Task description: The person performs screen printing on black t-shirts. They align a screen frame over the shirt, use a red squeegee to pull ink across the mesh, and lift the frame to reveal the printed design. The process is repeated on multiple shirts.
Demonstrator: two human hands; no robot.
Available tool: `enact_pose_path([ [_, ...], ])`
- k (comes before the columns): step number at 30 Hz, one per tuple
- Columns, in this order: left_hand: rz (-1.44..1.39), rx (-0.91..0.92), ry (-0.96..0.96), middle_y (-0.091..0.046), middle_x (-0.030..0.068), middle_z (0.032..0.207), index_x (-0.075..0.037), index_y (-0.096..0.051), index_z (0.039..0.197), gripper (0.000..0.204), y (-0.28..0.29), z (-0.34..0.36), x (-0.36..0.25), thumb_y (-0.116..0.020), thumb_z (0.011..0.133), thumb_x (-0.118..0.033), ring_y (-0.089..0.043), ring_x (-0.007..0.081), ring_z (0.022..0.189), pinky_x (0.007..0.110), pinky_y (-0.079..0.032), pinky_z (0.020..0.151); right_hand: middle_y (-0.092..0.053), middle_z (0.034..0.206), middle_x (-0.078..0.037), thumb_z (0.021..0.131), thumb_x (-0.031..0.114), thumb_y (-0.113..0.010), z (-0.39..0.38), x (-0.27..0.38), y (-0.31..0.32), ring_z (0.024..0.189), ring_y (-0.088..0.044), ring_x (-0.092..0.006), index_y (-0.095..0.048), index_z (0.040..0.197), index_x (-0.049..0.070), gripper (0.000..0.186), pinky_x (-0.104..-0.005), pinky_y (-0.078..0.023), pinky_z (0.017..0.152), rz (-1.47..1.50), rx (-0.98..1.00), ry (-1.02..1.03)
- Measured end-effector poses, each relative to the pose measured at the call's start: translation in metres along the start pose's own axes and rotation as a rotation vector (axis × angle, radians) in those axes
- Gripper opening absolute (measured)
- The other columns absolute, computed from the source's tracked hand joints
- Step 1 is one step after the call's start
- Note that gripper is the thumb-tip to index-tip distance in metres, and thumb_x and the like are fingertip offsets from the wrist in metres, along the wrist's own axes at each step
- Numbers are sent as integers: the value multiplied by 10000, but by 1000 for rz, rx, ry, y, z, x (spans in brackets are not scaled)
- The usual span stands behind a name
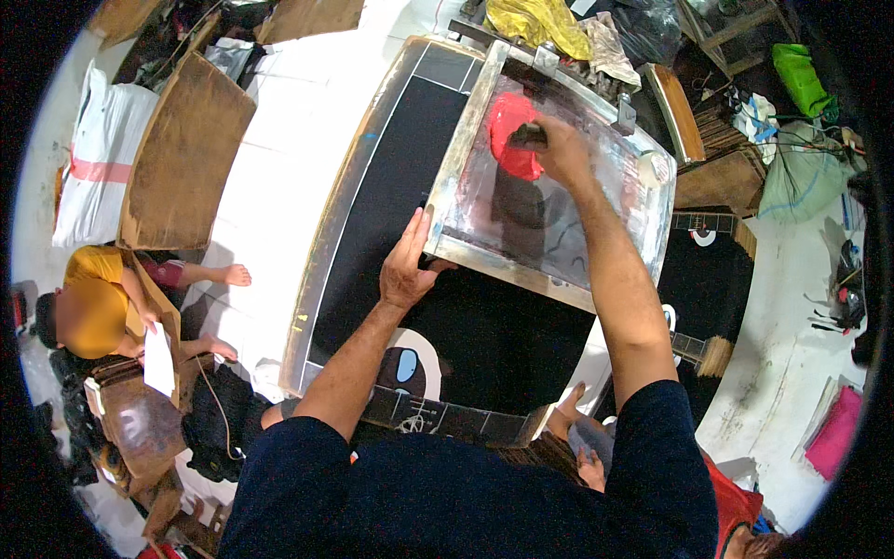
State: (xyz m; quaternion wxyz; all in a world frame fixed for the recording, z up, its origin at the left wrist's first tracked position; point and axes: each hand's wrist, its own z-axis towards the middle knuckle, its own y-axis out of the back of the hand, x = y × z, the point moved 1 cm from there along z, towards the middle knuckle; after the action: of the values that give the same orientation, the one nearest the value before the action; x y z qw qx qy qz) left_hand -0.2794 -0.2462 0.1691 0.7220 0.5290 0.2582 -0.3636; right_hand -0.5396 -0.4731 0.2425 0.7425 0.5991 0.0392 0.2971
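A pale screen frame (pixel 470 112) with a smeared, translucent mesh lies over a black panel (pixel 475 345) printed with pale and blue shapes. My left hand (pixel 408 264) grips the frame's near-left corner, fingers along its outer edge, thumb on the near side. My right hand (pixel 559 149) is curled at a bright red-pink patch of ink (pixel 512 116) on the upper part of the mesh, closed around something dark that I cannot make out. A small round pale item (pixel 652 169) sits at the frame's right side.
A seated person (pixel 98 275) in yellow holds white paper at left, beside brown boards (pixel 182 149). Another person's bare foot (pixel 570 405) shows below the frame. A second black panel (pixel 715 279) lies at right. Bags (pixel 801 177) and cloths (pixel 540 23) are piled behind.
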Motion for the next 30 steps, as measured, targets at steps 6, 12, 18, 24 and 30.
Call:
enact_pose_path([
  [6,11,8,40,-462,206,1570,-87,-437,1545,952,-1,-6,2,-903,744,-306,-641,359,1256,396,-604,926,-730,995,-185,799,139,-802,-12,6,16,961,-697,-405,-710,1048,77,272,-479,-533,803,-14,270,-94],
  [12,19,-28,-35,-454,203,1574,-154,-368,1567,990,-2,4,5,-904,745,-284,-663,392,1204,411,-629,872,-732,1089,-191,794,173,-802,56,-34,-8,1046,-693,-407,-700,1173,103,399,-504,-550,878,-28,145,-36],
  [18,21,-40,-56,-468,224,1554,-153,-356,1568,992,-3,4,5,-900,747,-272,-674,404,1180,413,-630,864,-712,1052,-195,811,88,-741,38,-30,-25,1022,-668,-431,-681,1115,52,312,-499,-530,882,8,-79,-52],
  [24,36,-41,-42,-483,229,1541,-149,-403,1554,961,-4,4,5,-898,748,-317,-672,406,1182,419,-627,858,-673,1032,-126,663,-38,-725,-63,24,-7,1043,-635,-376,-663,1091,111,458,-508,-503,878,-11,-5,-125],
  [30,67,-27,-14,-494,228,1533,-162,-506,1522,866,-3,4,2,-872,769,-386,-654,419,1205,432,-619,870,-712,1178,-110,712,-45,-668,-89,63,12,1196,-642,-351,-682,1182,134,504,-487,-488,994,33,-321,-146],
])
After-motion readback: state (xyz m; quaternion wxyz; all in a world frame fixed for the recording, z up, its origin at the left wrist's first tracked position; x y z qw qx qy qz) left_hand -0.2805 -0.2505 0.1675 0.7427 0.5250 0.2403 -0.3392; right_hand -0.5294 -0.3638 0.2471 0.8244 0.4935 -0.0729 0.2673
